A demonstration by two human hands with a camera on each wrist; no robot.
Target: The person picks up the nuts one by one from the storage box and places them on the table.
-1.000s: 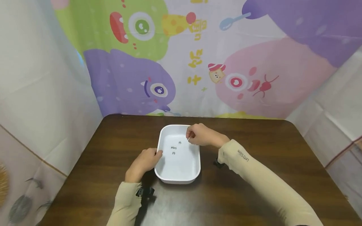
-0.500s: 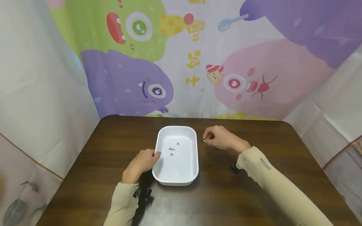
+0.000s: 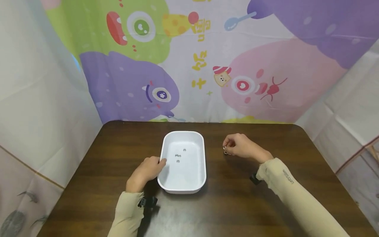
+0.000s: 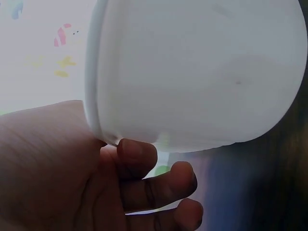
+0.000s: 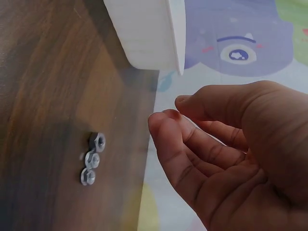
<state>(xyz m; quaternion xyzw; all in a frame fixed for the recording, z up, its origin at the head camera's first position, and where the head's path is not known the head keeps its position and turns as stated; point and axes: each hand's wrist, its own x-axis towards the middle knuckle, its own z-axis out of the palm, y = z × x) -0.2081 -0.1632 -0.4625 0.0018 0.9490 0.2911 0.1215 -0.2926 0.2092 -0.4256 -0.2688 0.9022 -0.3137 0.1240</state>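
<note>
My left hand [image 3: 145, 171] grips the left rim of a white rectangular tray [image 3: 184, 176], thumb over the edge. In the left wrist view, loosely bent fingers [image 4: 180, 185] lie by the tray's outer wall [image 4: 202, 77]. Inside the tray are several small silver nuts [image 3: 178, 161]. To the tray's right, my right hand [image 3: 242, 146] is low over the table, with a small silver nut [image 3: 224, 148] at its pinched fingertips. That nut is hidden in the right wrist view, behind the right fingers [image 5: 168, 139]. Three hex nuts [image 5: 92, 160] stand in a row on the wood beside this hand.
The dark wooden table [image 3: 189, 217] ends at a cartoon-printed cloth [image 3: 195, 65] behind the tray. Pale cloth [image 3: 35, 82] hangs at both sides. A small black camera is on each wrist.
My right hand has moved right, from above the tray's far right corner to the nuts on the table. My left hand keeps its grip on the rim. The view has shifted slightly.
</note>
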